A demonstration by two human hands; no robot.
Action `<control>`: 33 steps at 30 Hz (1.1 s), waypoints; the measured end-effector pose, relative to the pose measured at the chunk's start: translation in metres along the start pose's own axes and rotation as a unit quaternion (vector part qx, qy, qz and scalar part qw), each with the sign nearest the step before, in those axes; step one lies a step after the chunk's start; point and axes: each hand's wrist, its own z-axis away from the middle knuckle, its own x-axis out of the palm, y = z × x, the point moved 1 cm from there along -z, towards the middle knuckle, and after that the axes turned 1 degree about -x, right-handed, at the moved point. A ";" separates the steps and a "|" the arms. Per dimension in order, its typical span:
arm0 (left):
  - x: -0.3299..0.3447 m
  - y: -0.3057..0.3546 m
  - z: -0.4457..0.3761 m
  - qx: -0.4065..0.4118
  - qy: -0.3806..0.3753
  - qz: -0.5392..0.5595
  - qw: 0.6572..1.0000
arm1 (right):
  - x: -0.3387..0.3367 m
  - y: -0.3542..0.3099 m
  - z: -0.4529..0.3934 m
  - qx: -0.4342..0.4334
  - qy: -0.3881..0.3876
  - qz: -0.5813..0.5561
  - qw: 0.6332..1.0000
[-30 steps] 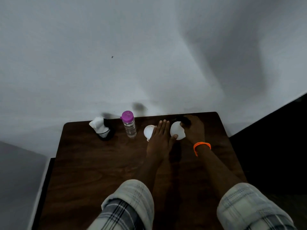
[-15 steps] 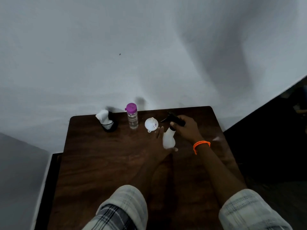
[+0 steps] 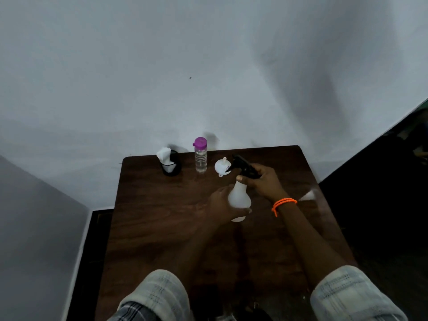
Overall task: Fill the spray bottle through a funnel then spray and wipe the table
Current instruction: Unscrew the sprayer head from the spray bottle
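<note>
A: What is the biggest thing here?

B: The dark wooden bench (image 3: 162,228), set against a pale wall (image 3: 208,66). Both forearms reach over it from six o'clock, in pale checked sleeves (image 3: 157,295).

A: And the hands?

B: The left hand (image 3: 222,208) is wrapped around the white body of the spray bottle (image 3: 239,199), fingers curled behind it, thumb across the lower front. The right hand (image 3: 264,181) is closed over the black spray head (image 3: 243,166) at the bottle's top, with an orange cord bracelet (image 3: 283,203) on that wrist.

A: Where is the bottle on the bench?

B: Right of centre, toward twelve o'clock, tilted with its nozzle pointing to about eleven. I cannot tell whether its base touches the wood.

A: The rest?

B: Along the far edge, a clear water bottle (image 3: 200,158) with a purple cap stands upright. At its nine o'clock is a black holder (image 3: 171,166) with white tissue (image 3: 164,154) sticking out. At its three o'clock lies a small white funnel (image 3: 222,166), just beside the spray nozzle.
</note>
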 end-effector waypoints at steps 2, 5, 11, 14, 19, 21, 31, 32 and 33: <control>-0.008 0.001 0.009 -0.002 0.003 0.032 0.999 | 0.004 -0.010 0.007 -0.005 -0.030 -0.027 0.999; -0.017 0.000 0.020 -0.001 -0.029 0.060 0.998 | 0.006 -0.016 0.013 -0.001 -0.088 -0.079 0.993; -0.027 0.001 0.034 0.000 -0.036 0.076 0.996 | 0.012 -0.021 0.021 0.039 -0.139 -0.174 0.974; -0.029 0.002 0.035 0.009 -0.037 0.076 0.996 | 0.019 -0.023 0.026 0.021 -0.080 -0.148 0.986; -0.031 0.004 0.037 0.022 -0.018 0.081 0.996 | 0.017 -0.025 0.028 0.039 -0.063 -0.172 0.982; -0.032 0.004 0.037 0.024 -0.012 0.079 0.997 | 0.014 -0.026 0.028 0.051 -0.081 -0.193 0.976; -0.035 0.010 0.042 0.036 -0.021 0.072 0.997 | 0.018 -0.032 0.037 0.000 -0.040 -0.169 0.985; -0.035 0.010 0.043 0.034 -0.023 0.074 0.996 | 0.017 -0.032 0.037 0.004 -0.041 -0.169 0.985; -0.035 0.010 0.044 0.032 -0.024 0.076 0.996 | 0.016 -0.031 0.037 0.009 -0.043 -0.171 0.984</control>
